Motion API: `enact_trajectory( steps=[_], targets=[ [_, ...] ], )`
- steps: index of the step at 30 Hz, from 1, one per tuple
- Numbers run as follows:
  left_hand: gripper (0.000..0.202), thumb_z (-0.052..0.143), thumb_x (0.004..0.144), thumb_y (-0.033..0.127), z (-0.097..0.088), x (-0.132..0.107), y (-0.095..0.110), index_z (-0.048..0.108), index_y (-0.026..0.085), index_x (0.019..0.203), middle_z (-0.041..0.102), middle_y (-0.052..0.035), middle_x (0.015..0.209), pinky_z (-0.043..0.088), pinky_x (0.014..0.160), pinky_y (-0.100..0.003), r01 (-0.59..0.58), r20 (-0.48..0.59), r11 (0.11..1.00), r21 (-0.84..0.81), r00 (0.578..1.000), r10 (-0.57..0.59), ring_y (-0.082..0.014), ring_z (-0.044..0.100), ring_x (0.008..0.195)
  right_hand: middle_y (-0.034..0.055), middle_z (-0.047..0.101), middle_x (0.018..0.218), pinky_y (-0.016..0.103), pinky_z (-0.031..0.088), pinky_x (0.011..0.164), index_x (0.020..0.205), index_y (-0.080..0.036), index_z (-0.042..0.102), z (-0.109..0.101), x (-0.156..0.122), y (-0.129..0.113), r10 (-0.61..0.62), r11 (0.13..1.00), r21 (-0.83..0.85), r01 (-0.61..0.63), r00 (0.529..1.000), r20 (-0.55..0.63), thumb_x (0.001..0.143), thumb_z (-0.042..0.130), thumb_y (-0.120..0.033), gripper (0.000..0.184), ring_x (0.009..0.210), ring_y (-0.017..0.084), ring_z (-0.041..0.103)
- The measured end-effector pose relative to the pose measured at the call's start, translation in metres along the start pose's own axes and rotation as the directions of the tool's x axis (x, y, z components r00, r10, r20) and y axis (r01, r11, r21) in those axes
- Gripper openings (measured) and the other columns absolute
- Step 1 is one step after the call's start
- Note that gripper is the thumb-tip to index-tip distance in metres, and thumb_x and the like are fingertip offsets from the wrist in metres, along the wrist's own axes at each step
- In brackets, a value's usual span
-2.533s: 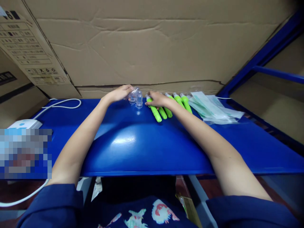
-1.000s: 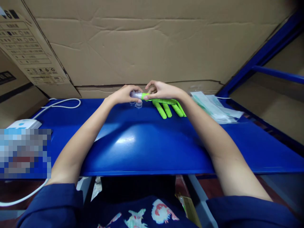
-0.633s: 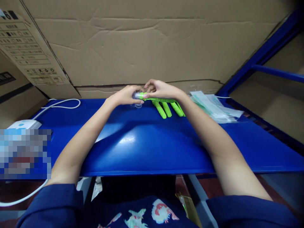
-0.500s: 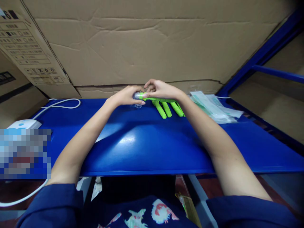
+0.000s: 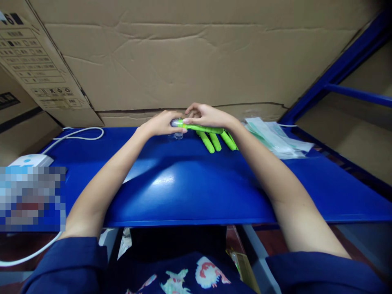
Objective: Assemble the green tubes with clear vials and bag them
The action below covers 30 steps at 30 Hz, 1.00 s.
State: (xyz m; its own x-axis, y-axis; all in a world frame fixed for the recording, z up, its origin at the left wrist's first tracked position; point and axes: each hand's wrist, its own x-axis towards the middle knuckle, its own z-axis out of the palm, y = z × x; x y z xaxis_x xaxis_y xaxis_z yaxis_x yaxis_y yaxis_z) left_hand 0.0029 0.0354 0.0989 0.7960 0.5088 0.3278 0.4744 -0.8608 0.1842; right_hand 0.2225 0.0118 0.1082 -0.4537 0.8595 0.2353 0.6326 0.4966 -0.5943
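My left hand [image 5: 163, 123] is wrapped round a small clear plastic cylinder [image 5: 177, 122] at the back of the blue tabletop. A long, thin bright green roll [image 5: 202, 128] runs rightward from that cylinder, its end inside or against it; I cannot tell which. My right hand [image 5: 205, 116] has thumb and finger pinched on the green roll beside the cylinder, other fingers curled above. Below my left fingers stands another clear round piece [image 5: 178, 135], partly hidden. Several bright green finger-shaped rolls [image 5: 215, 141] lie just below my right hand, some partly covered by my wrist.
Clear plastic bags with green marks [image 5: 277, 139] lie to the right. At the left are a white power strip [image 5: 32, 161] and white cable [image 5: 79, 138]. A cardboard wall [image 5: 183, 61] closes the back; a blue metal frame [image 5: 339, 69] rises at the right.
My right thumb has shifted slightly left and up along the green roll, closer to the clear cylinder. My left hand and the other things have barely moved.
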Motion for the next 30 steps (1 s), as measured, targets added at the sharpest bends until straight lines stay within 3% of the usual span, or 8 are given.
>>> enact_trajectory(
  steps=[6,10,13,17,24,30],
  targets=[
    [0.051,0.060,0.085,0.056,0.001,-0.001,-0.006,0.068,0.016,0.117,0.073,-0.0103,0.111,0.047,0.083,-0.030,0.037,0.002,0.998,0.046,0.999,-0.037,-0.0241,0.067,0.099,0.0073,0.073,0.095,0.036,0.056,0.079,0.108,-0.019,0.064,-0.004,0.000,-0.001,0.022,1.000,0.009,-0.023,0.999,0.042,0.077,0.076,-0.055,0.049,0.089,0.024,0.068],
    [0.053,0.058,0.085,0.057,-0.001,-0.002,-0.006,0.066,0.018,0.121,0.072,-0.0108,0.115,0.046,0.087,-0.032,0.136,-0.007,0.986,0.099,0.991,-0.136,-0.0264,0.066,0.103,0.0082,0.074,0.098,0.038,0.057,0.083,0.109,-0.019,0.065,-0.009,-0.002,-0.001,0.040,0.999,-0.037,-0.038,0.997,0.064,0.076,0.078,-0.051,0.048,0.092,0.026,0.069],
    [0.054,0.056,0.086,0.058,-0.004,-0.004,-0.006,0.066,0.018,0.121,0.071,-0.0113,0.115,0.046,0.086,-0.033,0.231,-0.035,0.966,0.119,0.973,-0.228,-0.0269,0.065,0.101,0.0088,0.074,0.104,0.041,0.056,0.089,0.108,-0.020,0.066,-0.014,-0.002,0.004,0.020,0.991,-0.131,-0.017,1.000,0.019,0.072,0.081,-0.046,0.046,0.100,0.029,0.067],
    [0.054,0.054,0.087,0.058,-0.007,-0.006,-0.010,0.066,0.018,0.122,0.072,-0.0110,0.112,0.045,0.084,-0.031,0.305,-0.064,0.947,0.100,0.952,-0.300,-0.0249,0.064,0.095,0.0090,0.074,0.099,0.043,0.054,0.089,0.109,-0.020,0.068,-0.021,0.000,0.013,0.022,0.973,-0.227,-0.036,0.998,-0.064,0.071,0.081,-0.040,0.046,0.098,0.030,0.067],
    [0.055,0.049,0.089,0.060,-0.009,-0.008,-0.020,0.068,0.015,0.115,0.073,-0.0098,0.096,0.043,0.075,-0.028,0.311,-0.073,0.949,0.054,0.949,-0.307,-0.0212,0.061,0.082,0.0094,0.075,0.097,0.039,0.053,0.082,0.104,-0.018,0.069,-0.030,-0.006,0.011,-0.008,0.969,-0.248,-0.013,0.997,-0.080,0.077,0.073,-0.042,0.036,0.093,0.028,0.066],
    [0.055,0.039,0.095,0.056,-0.010,-0.008,-0.021,0.069,0.015,0.112,0.073,-0.0100,0.100,0.042,0.077,-0.029,0.290,-0.099,0.957,0.033,0.953,-0.285,-0.0212,0.062,0.086,0.0067,0.074,0.086,0.037,0.051,0.078,0.100,-0.019,0.072,-0.030,-0.006,0.009,0.009,0.970,-0.240,-0.024,0.998,-0.065,0.081,0.067,-0.045,0.033,0.084,0.025,0.065]
  ],
)
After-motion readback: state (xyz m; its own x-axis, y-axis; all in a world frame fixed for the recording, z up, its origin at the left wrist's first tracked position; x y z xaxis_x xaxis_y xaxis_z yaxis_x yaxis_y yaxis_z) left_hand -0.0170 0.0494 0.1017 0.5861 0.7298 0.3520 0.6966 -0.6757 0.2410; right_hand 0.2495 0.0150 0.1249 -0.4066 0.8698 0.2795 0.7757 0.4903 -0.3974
